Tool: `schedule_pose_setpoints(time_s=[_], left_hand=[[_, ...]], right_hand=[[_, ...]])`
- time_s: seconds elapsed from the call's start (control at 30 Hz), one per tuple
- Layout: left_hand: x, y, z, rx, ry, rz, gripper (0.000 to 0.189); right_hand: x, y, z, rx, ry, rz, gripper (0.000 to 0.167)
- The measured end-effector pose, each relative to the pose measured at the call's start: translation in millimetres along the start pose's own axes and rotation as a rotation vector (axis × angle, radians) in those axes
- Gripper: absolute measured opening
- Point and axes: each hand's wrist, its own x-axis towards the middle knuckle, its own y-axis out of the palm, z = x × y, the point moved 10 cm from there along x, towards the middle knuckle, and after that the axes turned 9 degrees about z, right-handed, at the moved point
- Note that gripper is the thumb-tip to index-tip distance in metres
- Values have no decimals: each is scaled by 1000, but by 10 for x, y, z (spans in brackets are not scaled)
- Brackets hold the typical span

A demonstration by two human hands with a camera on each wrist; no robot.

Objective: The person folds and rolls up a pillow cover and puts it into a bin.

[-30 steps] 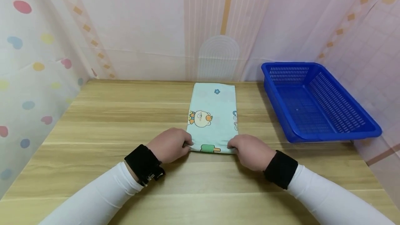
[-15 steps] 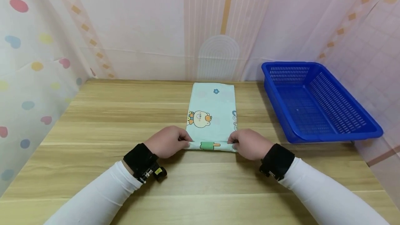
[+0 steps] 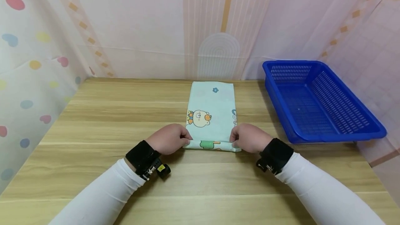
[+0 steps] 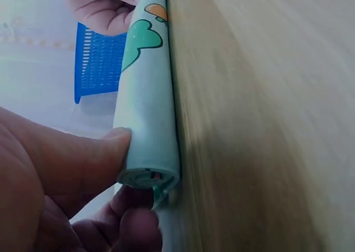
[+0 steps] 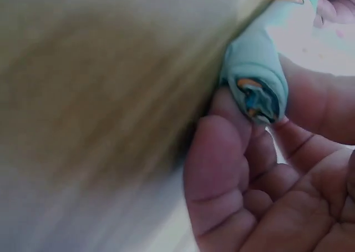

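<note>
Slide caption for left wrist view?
Left hand pinches one end of a roll in the mint cloth; right hand at the far end, blue basket beyond.

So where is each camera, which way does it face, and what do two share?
Head: worn there, facing forward and down at the cloth; left hand, right hand, sleeves show.
Left wrist: worn there, facing the roll's left end; left hand near, right beyond.
Right wrist: likewise, facing its right end; right hand near, left beyond.
Head and left wrist share the basket.
</note>
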Motion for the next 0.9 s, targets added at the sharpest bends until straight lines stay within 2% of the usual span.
schedule_pose_setpoints(time_s=[0.17, 0.27, 0.37, 0.47, 0.57, 0.77, 0.9], left_hand=[[-37, 8, -28, 46, -22, -47, 10], [-77, -8, -75, 93, -2, -97, 6], [-106, -27, -129, 121, 33, -132, 15], [-118, -29, -140, 131, 45, -132, 19], [-117, -30, -122, 135, 39, -121, 13], [-122, -42, -99, 159, 37, -128, 14], [-138, -56, -100, 191, 34, -146, 15]], right_hand=[[-13, -25, -10, -6, 22, -15, 11], [-17, -34, 6, -12, 19, -28, 11], [-26, -41, 15, 3, 22, -34, 11], [-30, -38, 13, 28, 19, -33, 10], [-46, -41, 11, 39, 10, -47, 10], [-110, -40, 57, -8, -11, -102, 12], [-148, -12, 83, -24, -19, -110, 10]])
